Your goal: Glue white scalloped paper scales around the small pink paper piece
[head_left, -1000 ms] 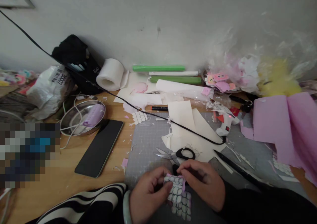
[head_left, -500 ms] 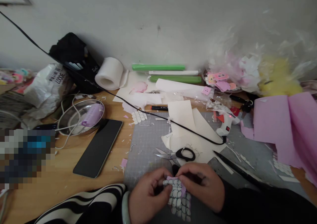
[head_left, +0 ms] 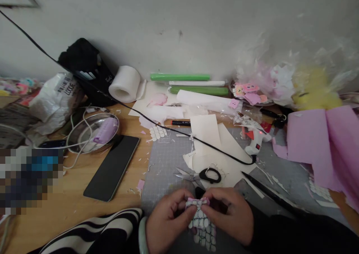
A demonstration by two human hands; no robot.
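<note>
Wooden counter [head_left: 71, 194], grey cutting mat [head_left: 164, 164] on it; above mat, L hand [head_left: 168, 222] & R hand [head_left: 233, 214] both pinch the cobble-patterned sheet [head_left: 199, 222] near its top, lower part (poss 2nd layer) unpinched. Sheet's prob v light, thin & bendy, could crease or tear, so best grip is approx both top corners, by the pink edging [head_left: 195, 200]

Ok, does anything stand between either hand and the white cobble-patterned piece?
Nothing visible does: left hand and right hand both pinch the cobble-patterned piece directly, near its far edge. The scissors lie beyond, not between.
</note>
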